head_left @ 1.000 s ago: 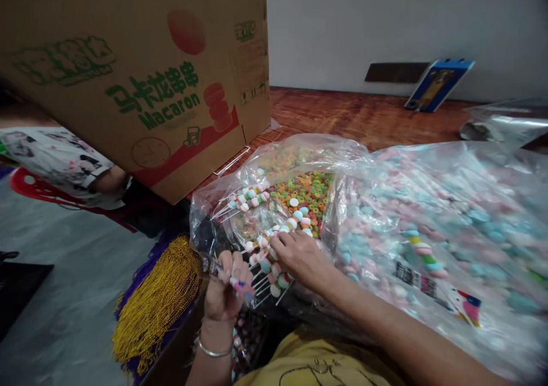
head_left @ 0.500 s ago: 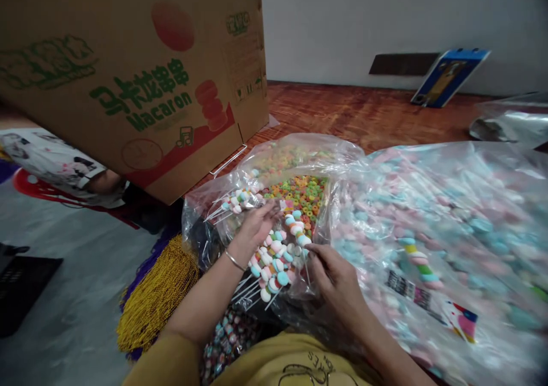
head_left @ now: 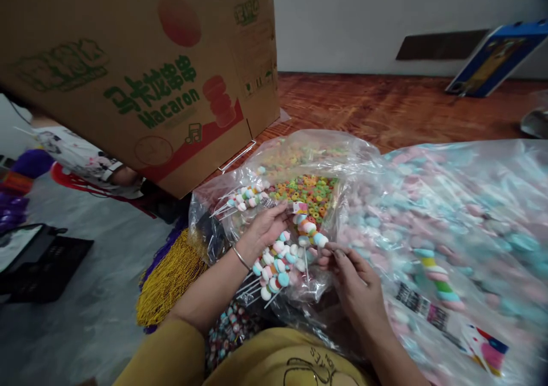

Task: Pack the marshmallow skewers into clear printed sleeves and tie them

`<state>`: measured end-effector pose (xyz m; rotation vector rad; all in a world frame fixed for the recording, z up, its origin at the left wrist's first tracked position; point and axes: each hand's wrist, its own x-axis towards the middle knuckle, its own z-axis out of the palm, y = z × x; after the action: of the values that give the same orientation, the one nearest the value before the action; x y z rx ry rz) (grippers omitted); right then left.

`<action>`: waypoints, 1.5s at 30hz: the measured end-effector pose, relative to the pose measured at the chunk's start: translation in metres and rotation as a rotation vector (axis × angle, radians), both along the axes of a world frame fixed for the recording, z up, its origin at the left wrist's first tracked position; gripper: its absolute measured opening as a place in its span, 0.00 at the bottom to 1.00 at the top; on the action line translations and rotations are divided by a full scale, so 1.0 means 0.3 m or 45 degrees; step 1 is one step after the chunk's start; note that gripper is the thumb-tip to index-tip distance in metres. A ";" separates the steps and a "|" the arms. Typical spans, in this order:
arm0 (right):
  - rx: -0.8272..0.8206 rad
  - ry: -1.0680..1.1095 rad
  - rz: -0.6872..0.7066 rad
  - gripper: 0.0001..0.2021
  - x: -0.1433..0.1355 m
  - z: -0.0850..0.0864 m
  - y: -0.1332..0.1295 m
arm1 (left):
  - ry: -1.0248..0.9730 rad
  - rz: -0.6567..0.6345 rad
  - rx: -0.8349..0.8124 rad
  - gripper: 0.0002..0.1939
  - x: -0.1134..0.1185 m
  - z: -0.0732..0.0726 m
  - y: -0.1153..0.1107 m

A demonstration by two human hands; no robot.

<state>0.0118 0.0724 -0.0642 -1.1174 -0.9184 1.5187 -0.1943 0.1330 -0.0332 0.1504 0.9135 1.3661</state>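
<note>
A marshmallow skewer (head_left: 310,230), with soft pink, white, blue and orange pieces, slants between my two hands. My right hand (head_left: 358,274) pinches its lower end between thumb and fingertips. At the upper end, my left hand (head_left: 269,227) has its fingers closed at a small printed wrapper (head_left: 299,208); how far the skewer is inside it I cannot tell. Just below my left hand lies a pile of marshmallow skewers (head_left: 276,269), white sticks pointing down-left. More skewers (head_left: 246,197) rest beyond my left wrist.
Behind my hands is an open clear bag of coloured candy rings (head_left: 314,194). A large bag of marshmallows (head_left: 385,203) fills the right. The Macaron carton (head_left: 180,152) stands upper left, a person's sleeve (head_left: 81,152) behind it. Gold fringe (head_left: 171,283) hangs at lower left.
The view has turned left, so most things sit further right. The skewer tilts flatter, its lower end drawn to the right with my right hand.
</note>
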 end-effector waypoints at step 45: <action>0.067 -0.258 0.519 0.15 0.146 0.060 -0.186 | -0.260 -0.538 0.059 0.12 0.167 0.116 -0.023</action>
<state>0.0556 0.0167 -0.0462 -1.1055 -1.3824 1.7128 -0.1441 0.1262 0.0017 0.2213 0.6348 0.9888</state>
